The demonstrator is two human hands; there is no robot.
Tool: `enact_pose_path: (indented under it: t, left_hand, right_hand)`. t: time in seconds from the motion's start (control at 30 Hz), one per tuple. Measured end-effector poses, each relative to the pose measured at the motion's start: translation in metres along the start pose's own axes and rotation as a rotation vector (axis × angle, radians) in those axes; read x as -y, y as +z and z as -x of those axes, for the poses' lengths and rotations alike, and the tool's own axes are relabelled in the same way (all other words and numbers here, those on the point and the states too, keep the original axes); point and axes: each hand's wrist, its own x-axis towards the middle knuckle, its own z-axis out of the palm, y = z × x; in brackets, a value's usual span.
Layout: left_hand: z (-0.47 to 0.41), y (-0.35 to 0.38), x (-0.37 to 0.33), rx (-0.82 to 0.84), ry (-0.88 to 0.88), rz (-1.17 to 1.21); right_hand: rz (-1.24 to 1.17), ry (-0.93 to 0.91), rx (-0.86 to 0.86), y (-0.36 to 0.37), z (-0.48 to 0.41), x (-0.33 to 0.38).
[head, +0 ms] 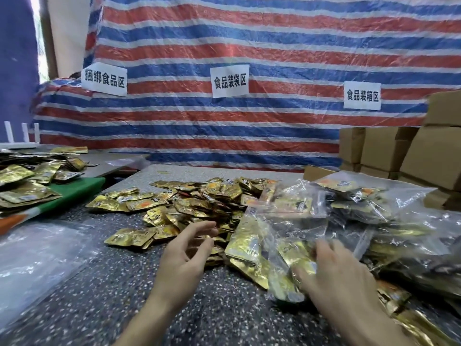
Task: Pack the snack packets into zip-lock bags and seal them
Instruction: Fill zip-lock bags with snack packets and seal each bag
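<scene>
A heap of loose gold snack packets (199, 203) lies in the middle of the speckled table (104, 283). To its right sits a pile of clear zip-lock bags (361, 216) filled with packets. One filled bag (272, 248) lies at the pile's near edge. My right hand (341, 275) lies flat on that bag, fingers spread and blurred. My left hand (187, 253) hovers over the near edge of the loose heap, palm turned inward, fingers relaxed, holding nothing.
Empty clear plastic bags (37, 258) lie at the near left. A green board (74, 191) and more gold packets (27, 181) sit far left. Cardboard boxes (404, 156) stand at the back right. A striped tarp (249, 71) with paper signs hangs behind.
</scene>
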Motion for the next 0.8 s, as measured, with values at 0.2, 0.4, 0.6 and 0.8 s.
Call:
enact_pose_path:
  t: [0.2, 0.4, 0.6, 0.8]
  left_hand:
    - [0.005, -0.019, -0.003, -0.055, 0.029, -0.093]
    - [0.015, -0.061, -0.001, -0.086, 0.067, -0.32]
    - [0.017, -0.107, 0.01, -0.209, 0.091, -0.605]
    - [0.007, -0.168, 0.038, -0.292, -0.283, -1.291]
  right_hand:
    - [-0.558, -0.224, 0.066, 0.021, -0.019, 0.061]
    - [-0.9, -0.242, 0.065, 0.06, -0.024, 0.073]
    - [-1.059, -0.232, 0.026, 0.065, -0.025, 0.063]
    - [-1.184, -0.195, 0.001, 0.065, -0.024, 0.062]
